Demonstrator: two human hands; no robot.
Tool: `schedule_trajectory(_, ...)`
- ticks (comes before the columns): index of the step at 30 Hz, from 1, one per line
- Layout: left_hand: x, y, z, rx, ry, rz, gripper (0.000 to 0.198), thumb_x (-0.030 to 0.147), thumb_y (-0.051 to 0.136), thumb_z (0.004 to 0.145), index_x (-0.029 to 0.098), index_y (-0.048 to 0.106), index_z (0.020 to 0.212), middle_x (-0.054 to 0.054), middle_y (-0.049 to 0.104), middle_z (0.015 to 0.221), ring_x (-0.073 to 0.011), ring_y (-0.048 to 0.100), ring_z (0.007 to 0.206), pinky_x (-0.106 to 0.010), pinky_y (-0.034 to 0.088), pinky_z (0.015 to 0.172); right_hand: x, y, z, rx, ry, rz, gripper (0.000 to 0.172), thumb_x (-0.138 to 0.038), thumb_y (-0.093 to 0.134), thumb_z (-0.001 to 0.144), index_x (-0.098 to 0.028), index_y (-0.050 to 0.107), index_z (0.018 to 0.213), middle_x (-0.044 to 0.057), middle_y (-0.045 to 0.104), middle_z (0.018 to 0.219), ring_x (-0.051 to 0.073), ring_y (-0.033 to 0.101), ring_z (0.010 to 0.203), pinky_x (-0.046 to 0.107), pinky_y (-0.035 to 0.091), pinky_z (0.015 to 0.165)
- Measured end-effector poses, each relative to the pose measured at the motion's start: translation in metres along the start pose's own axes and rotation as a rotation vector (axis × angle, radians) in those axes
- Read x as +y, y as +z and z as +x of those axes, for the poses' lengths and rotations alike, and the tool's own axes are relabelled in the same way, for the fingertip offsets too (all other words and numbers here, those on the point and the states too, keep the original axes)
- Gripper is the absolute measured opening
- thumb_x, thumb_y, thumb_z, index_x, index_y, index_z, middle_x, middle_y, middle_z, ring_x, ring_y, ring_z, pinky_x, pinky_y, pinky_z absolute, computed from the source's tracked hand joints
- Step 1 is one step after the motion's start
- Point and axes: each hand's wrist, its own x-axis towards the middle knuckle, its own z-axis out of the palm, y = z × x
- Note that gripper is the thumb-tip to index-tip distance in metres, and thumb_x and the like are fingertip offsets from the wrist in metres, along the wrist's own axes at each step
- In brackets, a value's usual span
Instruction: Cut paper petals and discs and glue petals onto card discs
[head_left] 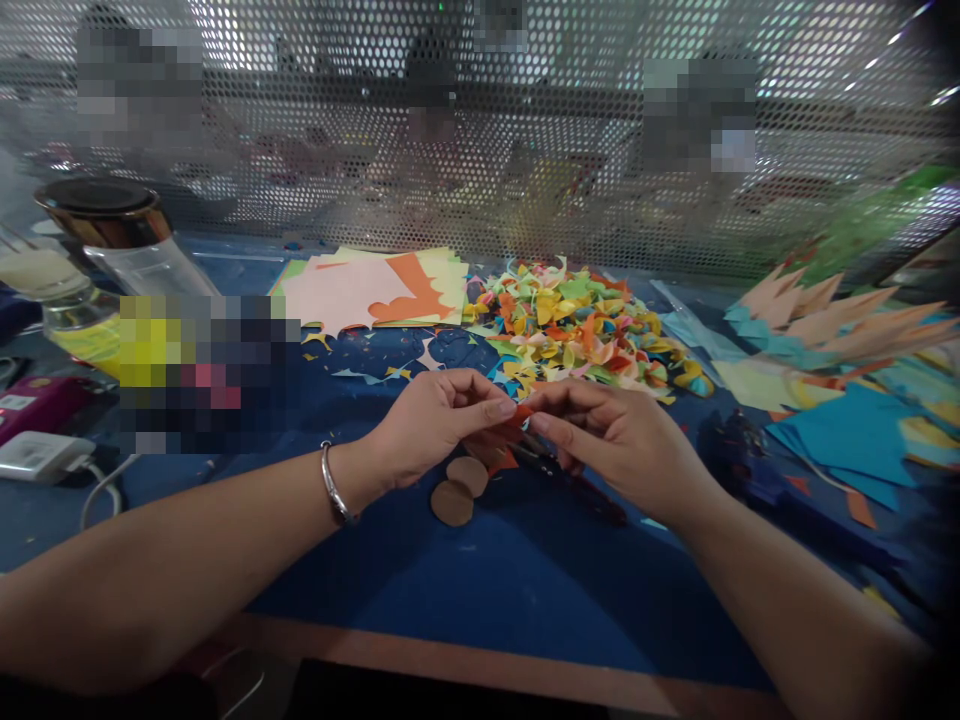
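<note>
My left hand (435, 425) and my right hand (611, 440) meet over a blue mat (480, 570), fingers pinched together on a small orange paper piece (517, 415). A silver bracelet circles my left wrist. Just below my left hand lie two brown round cardboard pieces (460, 490). A dark tool (577, 480), possibly scissors, lies under my right hand, partly hidden.
Behind my hands sits a heap of small folded coloured paper shapes (581, 330) and a stack of paper sheets (375, 290). Cut paper and blue sheets (832, 420) lie at right. A jar with a dark lid (112, 225) and a white charger (41, 455) stand left. A perforated metal screen (480, 120) backs the table.
</note>
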Motion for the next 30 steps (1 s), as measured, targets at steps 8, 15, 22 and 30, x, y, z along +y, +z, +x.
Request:
schedule_trajectory(8,-0.0001,0.002,-0.0014,0.079,0.171,0.231,0.021,0.032,0.078,0.083,0.015,0.066,0.082,-0.002,0.075,0.076,-0.0113,0.072,0.069,-0.024,0.058,0.069,-0.0004,0.0001,0.0006,0.029,0.003,0.012,0.021,-0.038,0.069,0.088,-0.019,0.075,0.094,0.002,0.072,0.071,0.01,0.06,0.046,0.021,0.051,0.044)
schedule_trajectory(15,-0.0008,0.0059,-0.0049,0.134,0.29,0.484,0.018,0.033,0.07,0.087,0.017,0.065,0.082,-0.003,0.076,0.075,-0.0131,0.073,0.068,-0.022,0.057,0.062,-0.0018,0.0018,0.0001,0.032,0.017,0.012,0.02,-0.038,0.069,0.086,-0.02,0.074,0.091,-0.001,0.067,0.063,0.01,0.059,0.045,0.02,0.05,0.043)
schedule_trajectory(22,-0.0023,0.0069,-0.007,0.198,0.451,0.713,0.012,0.028,0.07,0.088,0.017,0.071,0.082,0.0,0.077,0.074,-0.0082,0.069,0.064,-0.017,0.052,0.058,0.0008,0.0033,0.0002,0.049,0.012,0.045,0.017,-0.036,0.07,0.084,-0.02,0.073,0.09,0.0,0.069,0.068,0.01,0.06,0.045,0.02,0.051,0.043)
schedule_trajectory(30,-0.0017,0.009,-0.0077,0.187,0.439,0.706,0.015,0.03,0.07,0.087,0.017,0.071,0.08,-0.001,0.076,0.072,-0.0093,0.068,0.061,-0.017,0.052,0.055,-0.0012,0.0031,-0.0001,0.065,0.018,0.018,0.018,-0.037,0.07,0.084,-0.02,0.074,0.089,-0.002,0.065,0.06,0.01,0.058,0.043,0.02,0.048,0.043)
